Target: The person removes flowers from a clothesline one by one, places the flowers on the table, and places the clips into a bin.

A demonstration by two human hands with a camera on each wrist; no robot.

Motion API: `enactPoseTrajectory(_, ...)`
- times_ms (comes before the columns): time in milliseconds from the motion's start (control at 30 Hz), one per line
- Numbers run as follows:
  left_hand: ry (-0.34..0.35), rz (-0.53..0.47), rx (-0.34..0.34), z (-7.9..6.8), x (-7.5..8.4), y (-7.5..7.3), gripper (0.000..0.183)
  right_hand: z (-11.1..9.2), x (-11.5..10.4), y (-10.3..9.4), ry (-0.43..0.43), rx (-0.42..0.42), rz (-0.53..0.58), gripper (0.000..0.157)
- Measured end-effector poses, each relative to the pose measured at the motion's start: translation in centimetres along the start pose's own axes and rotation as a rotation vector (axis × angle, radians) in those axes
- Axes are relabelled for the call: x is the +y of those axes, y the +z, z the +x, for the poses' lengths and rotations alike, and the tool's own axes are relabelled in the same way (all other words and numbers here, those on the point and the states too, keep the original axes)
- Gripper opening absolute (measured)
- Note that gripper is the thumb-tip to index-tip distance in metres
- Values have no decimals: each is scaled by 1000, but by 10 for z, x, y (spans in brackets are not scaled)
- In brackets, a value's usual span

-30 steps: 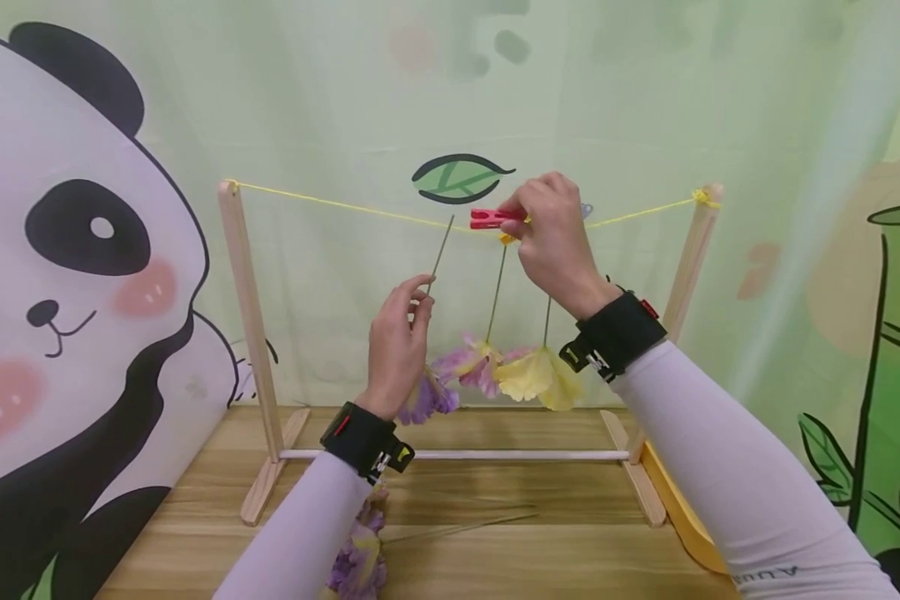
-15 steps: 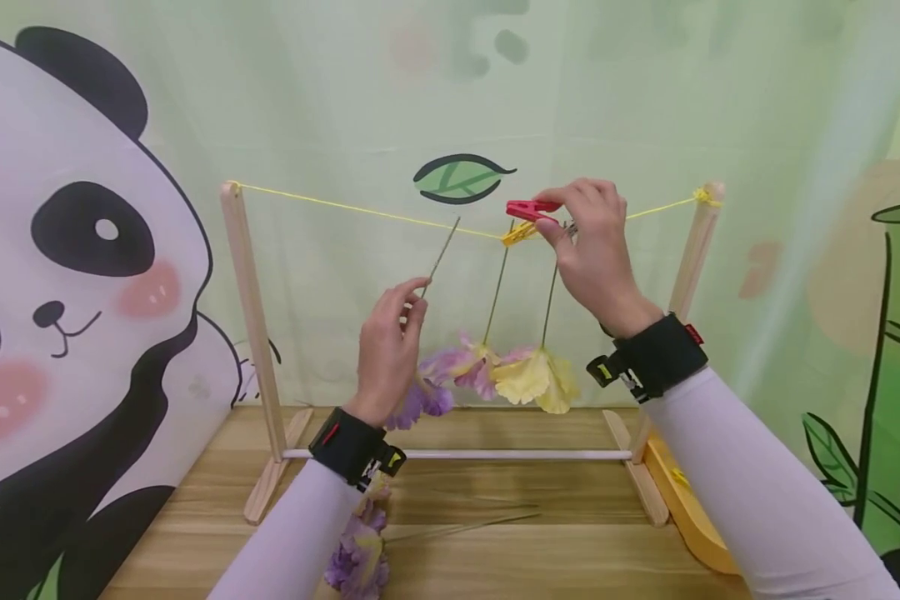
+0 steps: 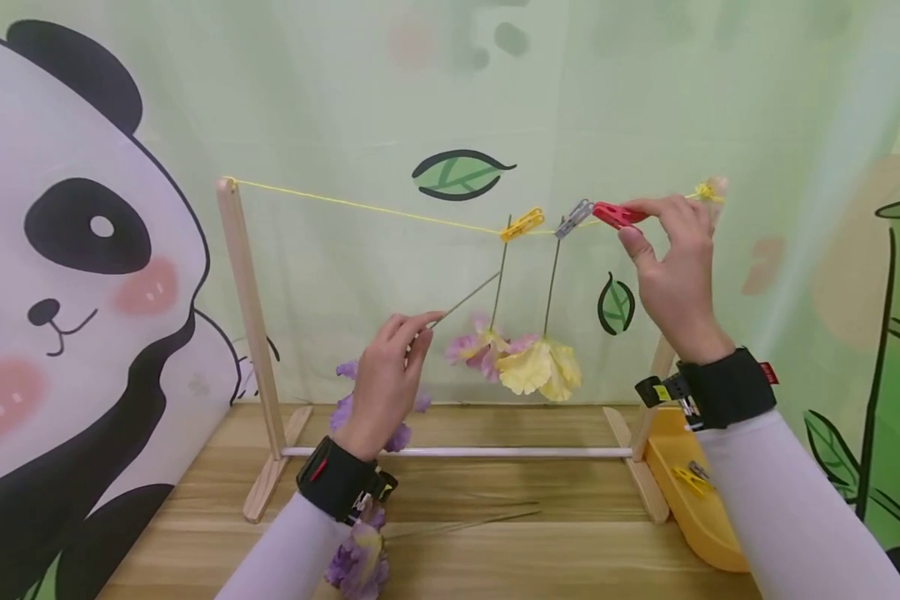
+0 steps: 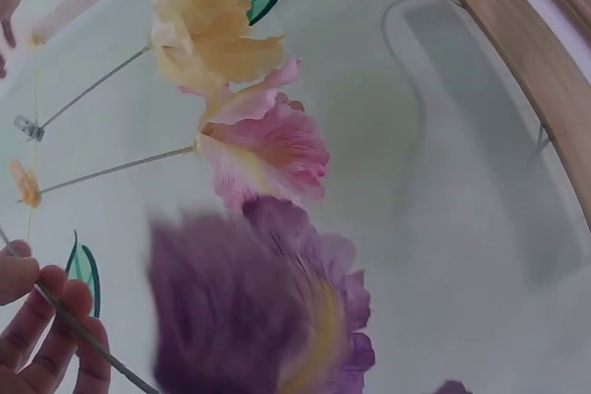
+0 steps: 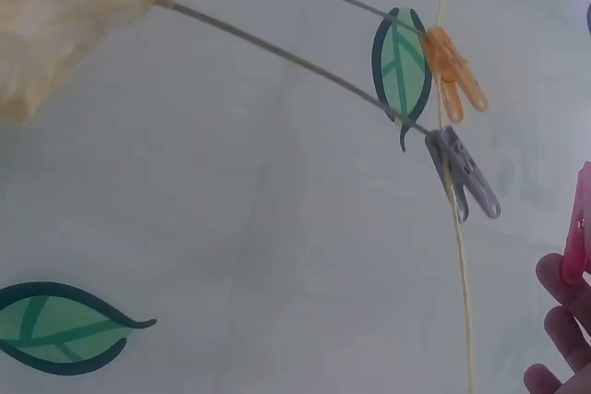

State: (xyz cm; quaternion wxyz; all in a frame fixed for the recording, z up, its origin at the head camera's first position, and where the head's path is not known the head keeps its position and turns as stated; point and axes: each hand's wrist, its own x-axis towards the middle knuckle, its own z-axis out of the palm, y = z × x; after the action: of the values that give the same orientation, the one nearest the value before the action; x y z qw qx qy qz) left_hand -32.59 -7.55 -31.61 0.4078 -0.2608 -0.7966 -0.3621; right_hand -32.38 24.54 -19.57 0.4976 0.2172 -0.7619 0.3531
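Nearest, a purple artificial flower (image 3: 357,560) lies on the wood-grain tabletop (image 3: 585,550), and at right a yellow tray (image 3: 693,540) holds small clothespins (image 3: 692,481). Above the table, a person's left hand (image 3: 390,379) pinches the thin stem (image 3: 468,298) of a second purple flower (image 4: 277,302), its bloom hanging low. The raised right hand (image 3: 678,271) pinches a red clothespin (image 3: 615,215), apart from the yellow string (image 3: 360,202) tied between wooden posts (image 3: 249,308). On it, a gray clothespin (image 3: 573,218) suspends a yellow flower (image 3: 540,369) bloom-down; beside that, a yellow clothespin (image 3: 522,224) suspends a pink flower (image 3: 480,352). Behind hangs a pale green curtain (image 3: 330,108) printed with a panda (image 3: 67,333).
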Motion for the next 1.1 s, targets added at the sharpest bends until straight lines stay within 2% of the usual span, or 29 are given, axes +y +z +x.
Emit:
enactPoseTrajectory(267,-15,-22,-78,-12,6,-7,26,-22,22,-16,98,75,6,30)
enactPoseTrajectory(467,-61,-65,-109,-23,6,-12,25,-40,33,-23,122,116,-34,33)
enactPoseTrajectory(633,-106,-91,-127,-35,6,-15,26,-61,49,-36,144,185,-52,35)
enactPoseTrajectory(733,-119,-80,-174,-42,8,-16,28,-77,62,-46,193,224,-67,35)
enactPoseTrajectory(900,-140,-73,-242,-50,12,-15,31,-99,76,-54,280,243,-97,35)
enactPoseTrajectory(1033,-165,-65,-295,-54,14,-14,31,-112,81,-59,278,233,-127,34)
enactPoseTrajectory(1100,-168,-43,-342,-55,16,-13,30,-120,85,-62,272,224,-146,34)
